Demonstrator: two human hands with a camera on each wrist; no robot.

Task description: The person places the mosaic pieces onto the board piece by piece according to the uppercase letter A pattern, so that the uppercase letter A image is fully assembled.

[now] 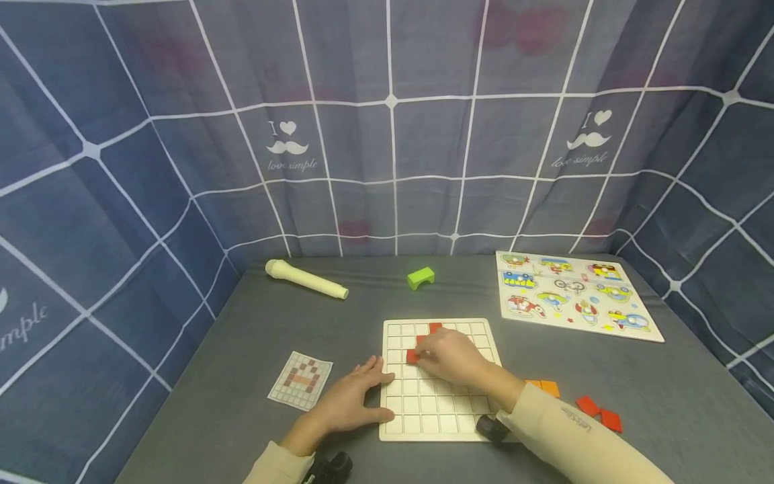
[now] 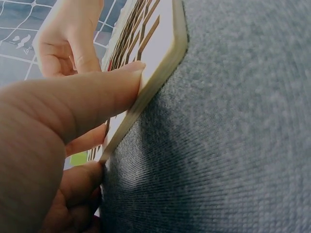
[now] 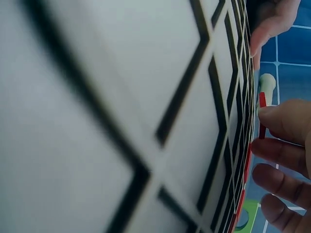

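Observation:
A pale wooden grid board (image 1: 435, 427) lies in front of me on the table. My right hand (image 1: 450, 356) is over its upper part, thumb and index finger pinching a thin red square tile (image 3: 262, 115). In the right wrist view that tile stands a little off the board. Further red tiles (image 1: 435, 327) sit in grid cells just beyond the fingers, in a slanting line. With fingers spread, my left hand (image 1: 351, 403) rests at the board's left side; its thumb (image 2: 114, 90) presses on the rim and the fingertips touch the edge.
Left of the board lies a pattern card (image 1: 300, 381) with red and orange squares. Orange tiles (image 1: 547, 388) and loose red tiles (image 1: 611, 421) are by my right forearm. Behind are a cream microphone-shaped piece (image 1: 308, 279), a green arch block (image 1: 420, 277) and a vehicle puzzle board (image 1: 574, 296).

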